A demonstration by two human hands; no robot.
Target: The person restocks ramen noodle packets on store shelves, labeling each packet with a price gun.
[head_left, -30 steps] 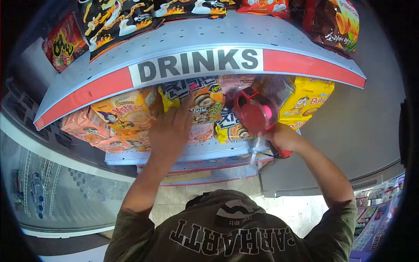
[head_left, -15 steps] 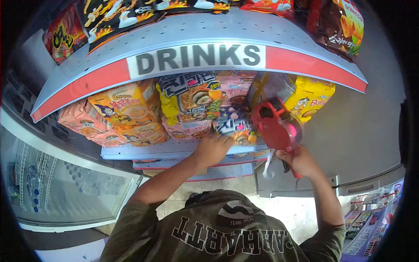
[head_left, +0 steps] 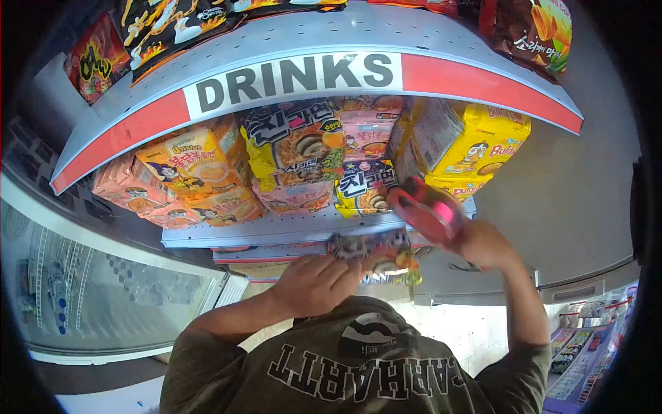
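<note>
My left hand [head_left: 314, 281] is closed on a dark, colourful noodle packet [head_left: 383, 257], held in front of the shelf edge and blurred by motion. In my right hand [head_left: 486, 245] is a red price label gun [head_left: 431, 212], also smeared, its front end near a noodle packet with blue and yellow print [head_left: 364, 186] standing on the shelf. Left of that one, a larger stack shows a similar noodle packet [head_left: 295, 141] on top. The fingers of my right hand wrap around the gun's handle.
Orange noodle packs [head_left: 196, 165] and pink packs [head_left: 134, 190] fill the shelf's left side; yellow packs [head_left: 479, 141] stand at right. Above juts an upper shelf with a DRINKS sign [head_left: 296, 81]. A glass-door fridge [head_left: 103, 297] stands at left, a grey surface [head_left: 552, 193] at right.
My left hand has drawn a noodle packet off the shelf toward my body. The label gun has shifted slightly lower and tilted, still in my right hand.
</note>
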